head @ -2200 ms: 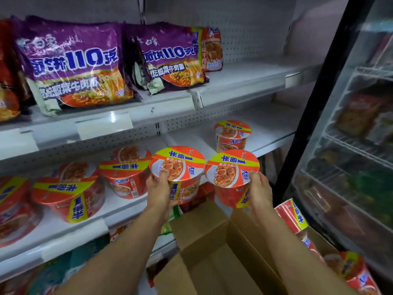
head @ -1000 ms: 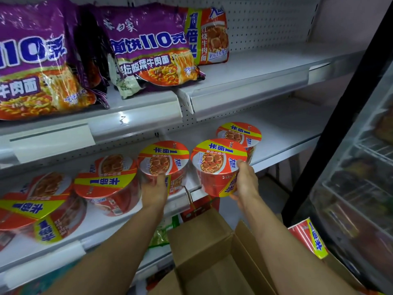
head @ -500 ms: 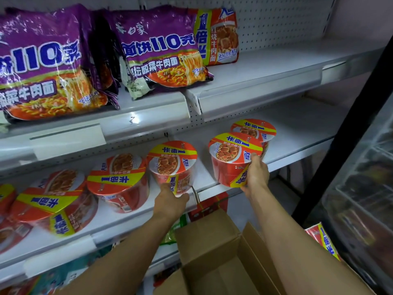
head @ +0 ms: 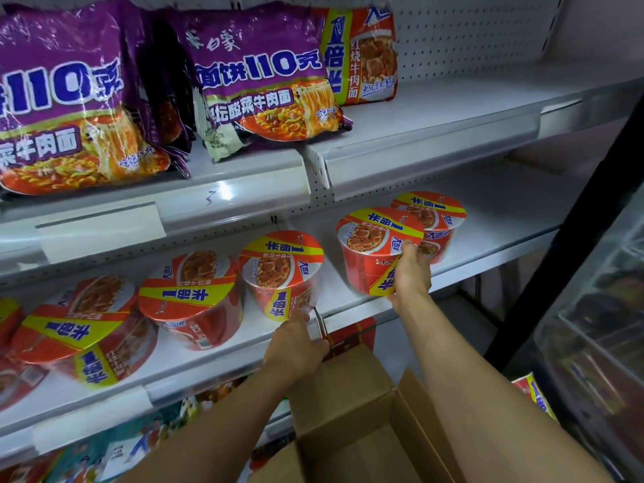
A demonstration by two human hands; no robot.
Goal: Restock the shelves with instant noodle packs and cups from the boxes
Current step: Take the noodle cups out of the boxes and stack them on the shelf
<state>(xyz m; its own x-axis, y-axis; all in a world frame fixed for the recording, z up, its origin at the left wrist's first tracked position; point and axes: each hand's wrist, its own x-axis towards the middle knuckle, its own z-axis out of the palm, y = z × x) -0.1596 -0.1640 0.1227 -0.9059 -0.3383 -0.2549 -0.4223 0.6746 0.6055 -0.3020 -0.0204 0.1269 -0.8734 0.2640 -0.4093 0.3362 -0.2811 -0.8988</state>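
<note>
Change: A moment ago both hands held round red paper noodle cups up in front of the shelf. Now both cups are down on the white metal middle shelf (head: 495,217).
What it means: Two more cups are almost put away. The job looks well along for this row, but the shelf has room on the right.
Left cup: The red noodle cup with the yellow band (head: 282,270) stands on the shelf, next to other red cups on its left.
Left hand: The left hand (head: 296,346) is at the bottom front of that cup. Its fingers are curled and the tips touch the cup's base. I cannot tell if it is gripping or letting go.
Right cup: The second red noodle cup (head: 376,245) is tipped a little, just in front of the red cup at the back (head: 439,214).
Right hand: The right hand (head: 411,273) grips this cup. The thumb is at the rim and the fingers wrap the side.
Box: The open brown cardboard box (head: 352,413) sits below, under the arms.
Next: I think the hands let go and go back to the box.
</note>
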